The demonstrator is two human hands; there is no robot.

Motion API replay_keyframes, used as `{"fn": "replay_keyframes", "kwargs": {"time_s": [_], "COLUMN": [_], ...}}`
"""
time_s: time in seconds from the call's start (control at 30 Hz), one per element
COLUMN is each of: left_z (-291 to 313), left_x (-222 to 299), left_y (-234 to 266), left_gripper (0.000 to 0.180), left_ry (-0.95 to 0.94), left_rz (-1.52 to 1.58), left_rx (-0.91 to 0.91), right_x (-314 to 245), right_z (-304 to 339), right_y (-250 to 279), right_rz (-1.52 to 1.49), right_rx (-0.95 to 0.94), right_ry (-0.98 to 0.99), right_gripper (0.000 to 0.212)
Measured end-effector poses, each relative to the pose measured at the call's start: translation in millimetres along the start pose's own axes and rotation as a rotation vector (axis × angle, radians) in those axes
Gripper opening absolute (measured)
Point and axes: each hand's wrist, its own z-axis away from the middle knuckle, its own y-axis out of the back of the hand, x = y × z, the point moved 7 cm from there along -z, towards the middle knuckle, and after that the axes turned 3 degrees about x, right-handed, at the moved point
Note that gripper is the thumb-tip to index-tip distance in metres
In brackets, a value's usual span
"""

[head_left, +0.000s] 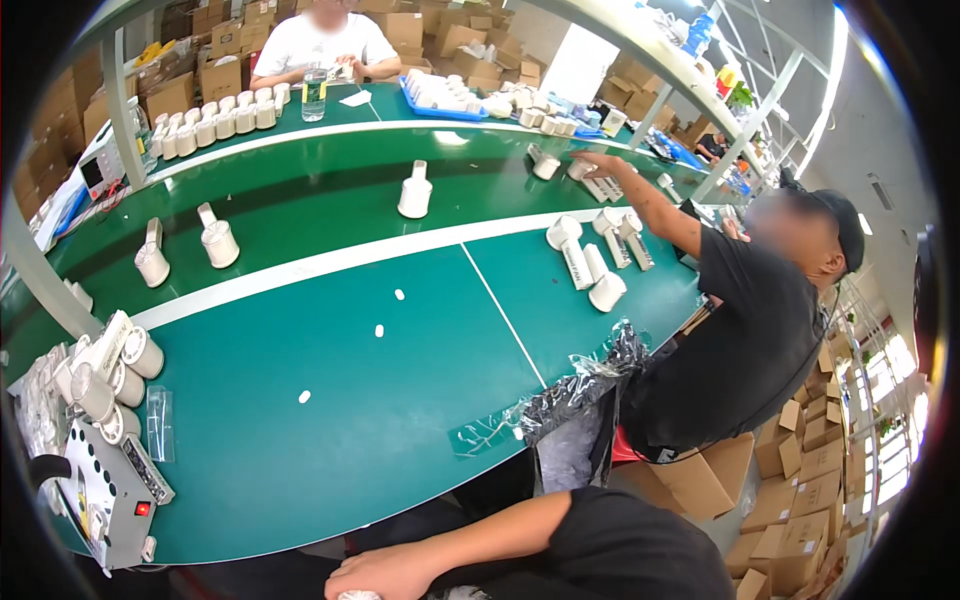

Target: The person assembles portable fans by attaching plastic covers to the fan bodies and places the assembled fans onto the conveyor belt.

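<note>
My right hand (385, 575) is at the lower edge, below the table's front edge, with its black-sleeved arm coming in from the right. Its fingers curl down over something whitish (360, 595), of which only a sliver shows; I cannot make out what it is. My left hand is out of view. On the green table (400, 430) before me lie a few small white oval pieces, one of them (304, 397) nearest my hand. White devices with a round cup-like body and a flat handle, such as this one (415, 192), stand on the green strip beyond.
A grey box with a red switch (140, 508) stands at left, beside piled white devices (95, 390) and clear plastic. At right a co-worker in black (740, 330) reaches over more devices; a plastic-lined bin (575, 440) hangs at the edge. Another person (325, 50) sits opposite.
</note>
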Motion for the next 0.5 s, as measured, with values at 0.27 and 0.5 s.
{"fn": "replay_keyframes", "kwargs": {"time_s": [0.27,0.5], "left_z": [-27.5,21.4], "left_x": [114.0,283.9], "left_y": [-48.5,-79.3], "left_gripper": [0.042,0.062], "left_ry": [-0.069,-0.53], "left_rz": [-0.326,0.512], "left_rx": [-0.444,-0.087], "right_x": [-18.4,57.2], "right_z": [48.1,70.0], "right_y": [58.9,2.9], "right_rz": [0.141,-0.756], "right_rx": [0.025,-0.135], "right_ry": [0.032,-0.09], "right_gripper": [0.046,0.07]}}
